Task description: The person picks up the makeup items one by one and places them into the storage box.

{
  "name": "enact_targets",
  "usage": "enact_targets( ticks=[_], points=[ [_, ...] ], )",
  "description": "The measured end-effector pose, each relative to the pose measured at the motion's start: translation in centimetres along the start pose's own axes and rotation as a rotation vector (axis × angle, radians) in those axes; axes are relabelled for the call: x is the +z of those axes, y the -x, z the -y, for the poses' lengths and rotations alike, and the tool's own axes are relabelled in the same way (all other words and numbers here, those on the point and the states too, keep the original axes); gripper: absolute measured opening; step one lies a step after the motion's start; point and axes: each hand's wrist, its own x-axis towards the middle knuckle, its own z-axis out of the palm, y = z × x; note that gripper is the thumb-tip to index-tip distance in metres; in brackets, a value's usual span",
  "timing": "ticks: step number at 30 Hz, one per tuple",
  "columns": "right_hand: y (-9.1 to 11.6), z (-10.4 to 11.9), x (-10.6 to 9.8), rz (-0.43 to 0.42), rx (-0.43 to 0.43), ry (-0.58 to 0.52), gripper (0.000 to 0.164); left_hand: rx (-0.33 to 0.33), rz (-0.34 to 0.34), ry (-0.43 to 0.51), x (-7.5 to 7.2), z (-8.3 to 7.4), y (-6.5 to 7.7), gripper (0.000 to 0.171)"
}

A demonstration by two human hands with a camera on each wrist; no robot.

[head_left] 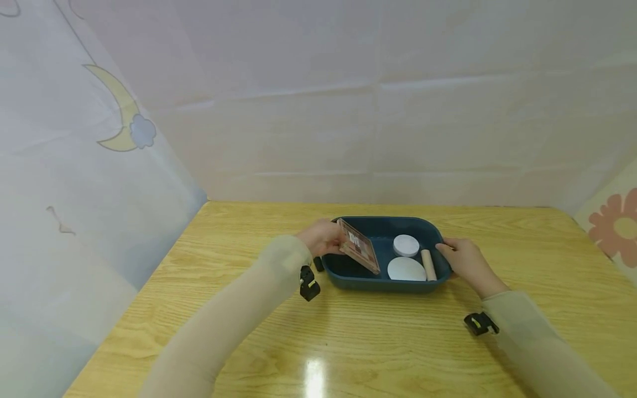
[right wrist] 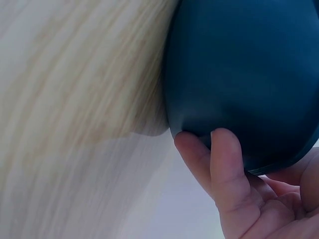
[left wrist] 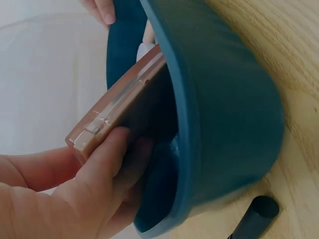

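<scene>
My left hand (head_left: 322, 237) pinches a flat makeup palette (head_left: 360, 246) by one end, fingers below and thumb on the other side. The palette is pinkish-brown with a clear cover and pale lettering, and it tilts down into the left part of a dark blue tub (head_left: 388, 286). At the tub's right end my right hand (head_left: 468, 264) grips the rim, with fingers against the outer wall in the right wrist view. Inside the tub lie a small white round case (head_left: 406, 245), a larger white round case (head_left: 407, 269) and a beige cylinder (head_left: 428, 265).
A short black tube (left wrist: 256, 214) lies on the wooden table (head_left: 278, 342) just outside the tub's left end. Behind the table hangs a pale cloth (head_left: 378, 127), and another with a moon print borders the left side.
</scene>
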Motion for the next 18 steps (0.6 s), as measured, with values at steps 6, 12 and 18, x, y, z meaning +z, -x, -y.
enact_targets(
  ticks=[6,12,18],
  points=[
    [0.1,-0.3,0.0,0.007,0.011,-0.005,0.054,-0.01,0.041,-0.109,0.7,-0.3,0.1,0.028],
    [0.0,-0.4,-0.1,0.018,0.03,-0.029,0.055,-0.044,0.089,-0.199,1.3,-0.4,0.0,0.046],
    [-0.2,-0.3,-0.1,-0.001,0.021,0.002,0.054,-0.069,0.08,-0.242,1.8,-0.3,-0.2,0.044]
  ],
)
